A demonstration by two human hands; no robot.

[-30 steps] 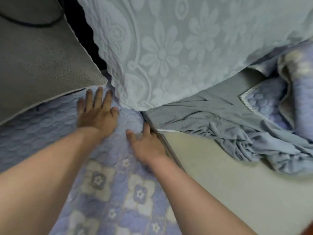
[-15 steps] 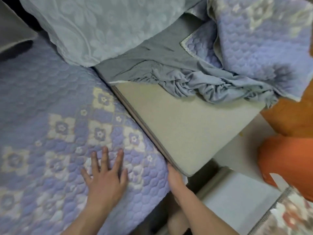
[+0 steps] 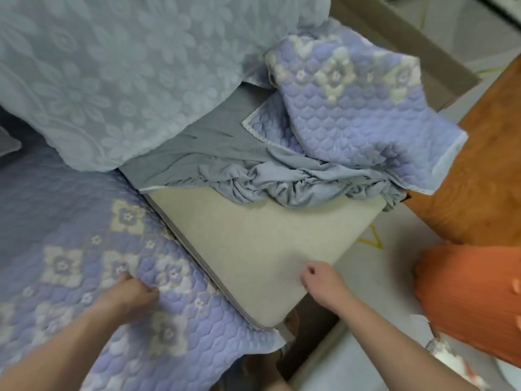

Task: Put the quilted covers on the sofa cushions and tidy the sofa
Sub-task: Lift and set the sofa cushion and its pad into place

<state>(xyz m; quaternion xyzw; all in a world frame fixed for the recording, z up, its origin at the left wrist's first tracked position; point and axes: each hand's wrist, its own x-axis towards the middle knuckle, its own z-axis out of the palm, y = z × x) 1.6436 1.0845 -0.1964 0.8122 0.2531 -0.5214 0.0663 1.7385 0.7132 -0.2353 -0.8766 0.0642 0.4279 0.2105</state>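
A purple quilted cover [image 3: 70, 221] with cream flowers lies fitted over the left seat cushion. My left hand [image 3: 127, 296] rests on it near the front, fingers curled into the fabric; the view is blurred there. Beside it lies a bare beige seat cushion [image 3: 253, 235]. At that cushion's front edge is my right hand [image 3: 321, 280], fingers curled and thumb on top, gripping the edge. A second purple quilted cover [image 3: 352, 114] lies crumpled with its grey elastic skirt [image 3: 282, 182] on the back of the beige cushion.
A pale blue flower-embossed back cushion [image 3: 112, 74] leans over both seats. An orange cushion [image 3: 465, 300] and an orange quilted surface [image 3: 479, 179] lie to the right, over pale floor [image 3: 380, 277]. A brown board [image 3: 394, 38] runs along the upper right.
The view has swung right and down. My left hand went from flat to curled on the purple cover. My right hand moved out of the gap between the seats to the beige cushion's front edge.
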